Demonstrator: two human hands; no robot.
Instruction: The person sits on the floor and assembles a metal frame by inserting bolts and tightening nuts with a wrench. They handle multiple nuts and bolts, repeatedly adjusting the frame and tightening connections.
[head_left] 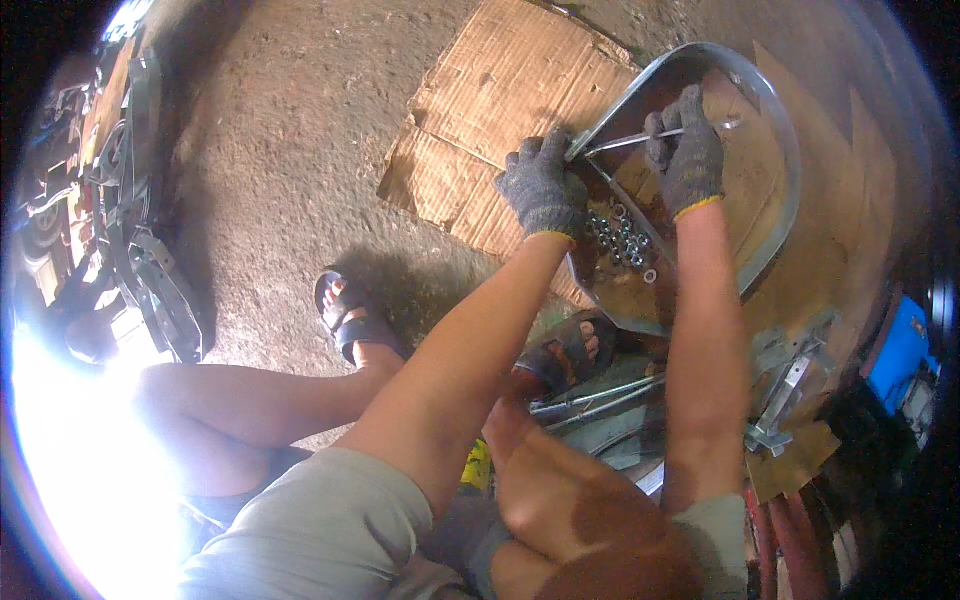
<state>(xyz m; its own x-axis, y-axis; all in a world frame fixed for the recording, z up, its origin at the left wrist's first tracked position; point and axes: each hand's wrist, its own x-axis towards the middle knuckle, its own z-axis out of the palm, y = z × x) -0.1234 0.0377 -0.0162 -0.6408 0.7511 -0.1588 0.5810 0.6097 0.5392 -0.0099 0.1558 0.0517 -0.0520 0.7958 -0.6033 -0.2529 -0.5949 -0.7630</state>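
Note:
A curved metal frame [793, 190], bent into a broad loop from flat grey strip, lies to the right of my feet. My left hand [545, 187], in a grey knitted glove, is closed around the frame's near-left side; its fingertips are partly hidden. Gloved the same way, my right hand [690, 155] grips a slim metal wrench [632, 141] inside the loop. The wrench's left end reaches the frame beside my left hand, and its other end sticks out past my right fingers. Between my forearms, a loose pile of nuts and washers [620, 238] sits within the loop.
Flattened cardboard [490, 110] lies on the rough concrete floor [270, 130], partly under the frame. Metal rods [600, 395] and a bracket [785, 400] are near my right forearm. More metal parts [140, 230] line the left side. A blue object [900, 355] stands far right.

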